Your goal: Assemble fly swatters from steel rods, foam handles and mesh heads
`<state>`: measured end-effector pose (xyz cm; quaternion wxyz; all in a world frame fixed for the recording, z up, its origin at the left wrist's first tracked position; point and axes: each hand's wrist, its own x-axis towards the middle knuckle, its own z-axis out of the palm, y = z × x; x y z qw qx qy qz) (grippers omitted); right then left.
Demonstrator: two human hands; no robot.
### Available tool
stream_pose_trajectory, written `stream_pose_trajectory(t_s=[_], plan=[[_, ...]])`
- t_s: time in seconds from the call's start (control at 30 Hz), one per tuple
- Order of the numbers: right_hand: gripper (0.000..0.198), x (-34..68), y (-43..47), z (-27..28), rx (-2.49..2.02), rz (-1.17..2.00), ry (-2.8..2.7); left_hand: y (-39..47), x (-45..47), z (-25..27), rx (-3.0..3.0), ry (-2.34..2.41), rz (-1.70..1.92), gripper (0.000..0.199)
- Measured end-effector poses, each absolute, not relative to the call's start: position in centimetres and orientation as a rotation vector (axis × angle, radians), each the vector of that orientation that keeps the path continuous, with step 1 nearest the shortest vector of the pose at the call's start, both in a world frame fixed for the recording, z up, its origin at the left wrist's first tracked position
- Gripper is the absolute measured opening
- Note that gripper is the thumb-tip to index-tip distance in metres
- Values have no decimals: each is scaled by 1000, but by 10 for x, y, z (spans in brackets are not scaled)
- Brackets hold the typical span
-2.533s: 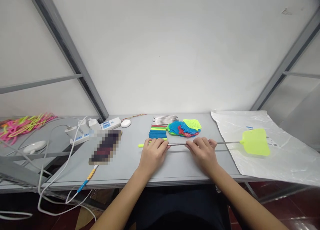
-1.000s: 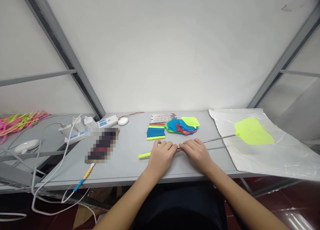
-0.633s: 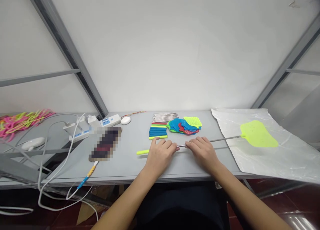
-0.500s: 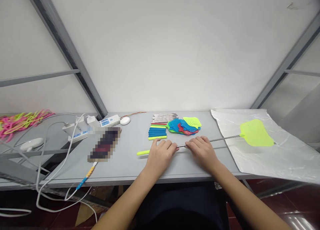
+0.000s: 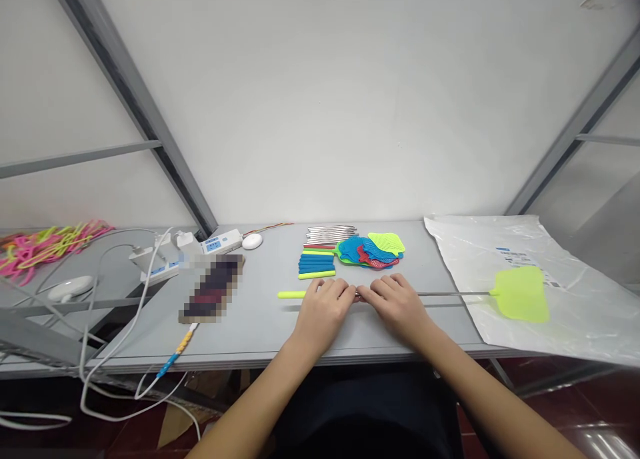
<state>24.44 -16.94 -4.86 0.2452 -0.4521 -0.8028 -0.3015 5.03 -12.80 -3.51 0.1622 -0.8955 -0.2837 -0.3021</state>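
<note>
Both hands are closed around a yellow-green fly swatter with a thin metal rod, held across the front of the grey table. My left hand grips it near the handle, whose yellow end sticks out to the left. My right hand is closed on the rod close beside the left, the thumbs nearly touching. The swatter's head lies to the right, over a white plastic bag. Behind my hands sit several blue, red and yellow handles, metal rods and a pile of coloured swatter heads.
The white plastic bag covers the table's right side. At left are a pixelated flat object on a charging cable, power strips, a white oval device and white cables. Pink and yellow strands lie at far left.
The swatter has levelled out, its head moving down and slightly right, and its handle end rising. My right hand has come closer to the left.
</note>
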Motion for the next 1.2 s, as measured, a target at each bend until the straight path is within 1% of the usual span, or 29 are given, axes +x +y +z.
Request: stream_pose_trajectory(t_s=[0.37, 0.87, 1.07, 1.2], plan=[[11, 257, -173, -35, -1248, -809, -2230, -118, 35, -28, -2583, -814, -801, 21], [5, 298, -183, -22, -1317, -930, -2090, -110, 9, -10, -2556, -893, -776, 22], [7, 307, -183, -25, -1336, -948, -2084, -109, 6, -10, -2549, -883, -769, 24], [11, 301, -179, -28, -1352, -897, -2068, -105, 9, -17, -2539, -929, -800, 20]])
